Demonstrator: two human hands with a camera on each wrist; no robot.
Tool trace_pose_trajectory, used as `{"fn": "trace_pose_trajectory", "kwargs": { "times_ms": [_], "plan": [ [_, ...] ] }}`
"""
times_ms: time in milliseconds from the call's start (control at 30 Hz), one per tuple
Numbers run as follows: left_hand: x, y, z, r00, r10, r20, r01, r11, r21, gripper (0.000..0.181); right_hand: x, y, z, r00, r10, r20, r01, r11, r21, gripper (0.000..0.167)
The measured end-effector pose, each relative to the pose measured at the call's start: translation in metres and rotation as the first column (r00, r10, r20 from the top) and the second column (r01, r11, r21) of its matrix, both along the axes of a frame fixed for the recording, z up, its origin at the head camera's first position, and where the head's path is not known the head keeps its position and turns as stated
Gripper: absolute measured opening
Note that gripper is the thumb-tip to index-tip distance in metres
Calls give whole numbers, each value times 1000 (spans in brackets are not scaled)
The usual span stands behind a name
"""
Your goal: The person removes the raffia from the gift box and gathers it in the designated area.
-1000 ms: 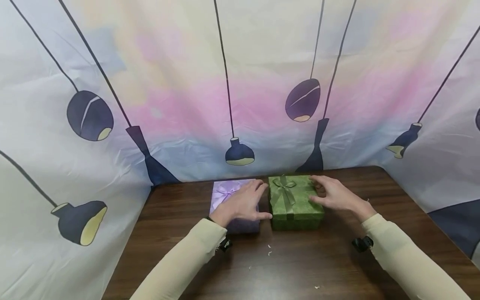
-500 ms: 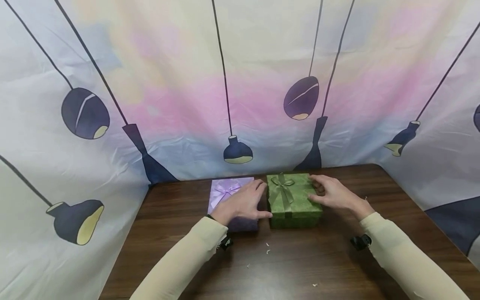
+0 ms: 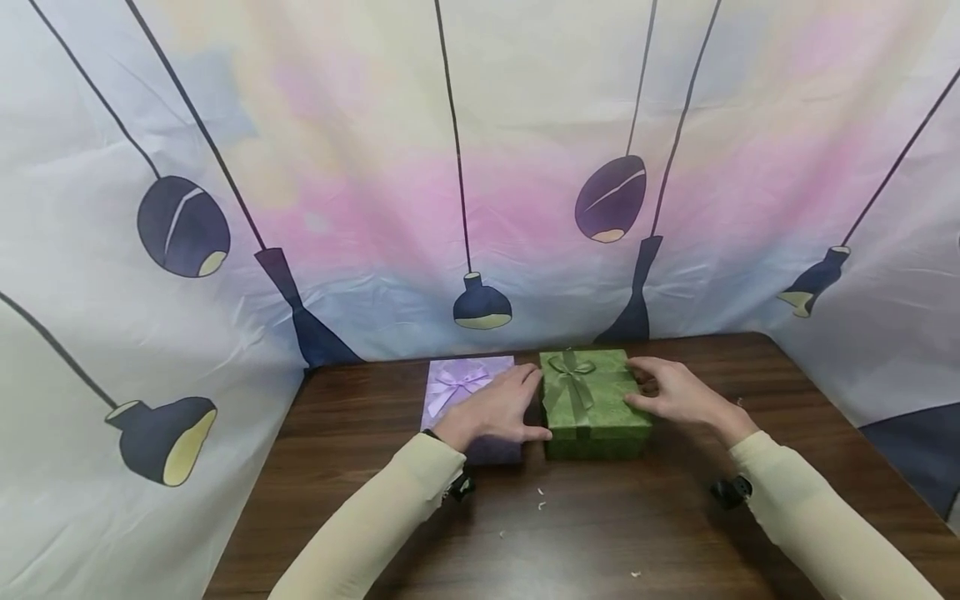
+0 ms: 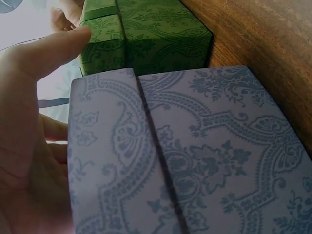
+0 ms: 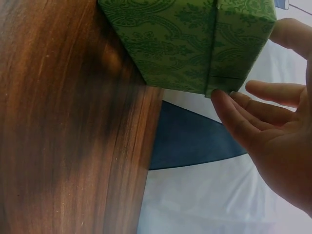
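A green gift box (image 3: 600,400) with a green ribbon bow stands on the table, its lid on. To its left is a light purple gift box (image 3: 453,385) with a lilac bow, partly covered by my left hand (image 3: 498,408). That hand reaches over the purple box, its thumb touching the green box near the front left lid corner. In the left wrist view, the purple box's patterned side (image 4: 204,146) fills the foreground. My right hand (image 3: 682,398) is at the green box's right side. In the right wrist view, its fingertips (image 5: 222,100) touch the lid edge, fingers relaxed.
The brown wooden table (image 3: 585,533) carries small white scraps (image 3: 542,505) in front of the boxes. Behind it hangs a pale fabric backdrop (image 3: 375,167) printed with dark lamps. Both boxes stand near the table's back edge.
The head view shifts slightly. Both hands stay at the green box's sides, and neither box visibly moves on the table.
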State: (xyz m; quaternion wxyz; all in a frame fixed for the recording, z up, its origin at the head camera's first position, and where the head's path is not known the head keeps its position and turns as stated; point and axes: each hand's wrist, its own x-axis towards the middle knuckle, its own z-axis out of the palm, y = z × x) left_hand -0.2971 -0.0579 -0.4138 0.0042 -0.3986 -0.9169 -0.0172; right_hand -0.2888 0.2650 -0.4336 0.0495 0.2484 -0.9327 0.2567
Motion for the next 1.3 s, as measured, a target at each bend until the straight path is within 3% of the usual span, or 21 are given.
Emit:
{"fn": "trace_pose_trajectory", "kwargs": {
  "times_ms": [267,500,1067,1300],
  "plan": [
    [-1,4,-2,999,14,-35,-16,999,-47,99,1,1,-2,999,-5,42,6,1000,-22,66],
    [-3,4,-4,999,15,-49,-17,999,-34,98,1,-1,-2,997,-14,75,17,999,-34,68],
    [-4,9,-4,996,12,93,-17,999,52,94,0,-3,-1,991,-9,134,19,997,-71,73],
    [-3,11,-3,993,18,116,-25,998,58,90,1,-1,-2,982,-12,190,35,992,-118,76]
  ]
}}
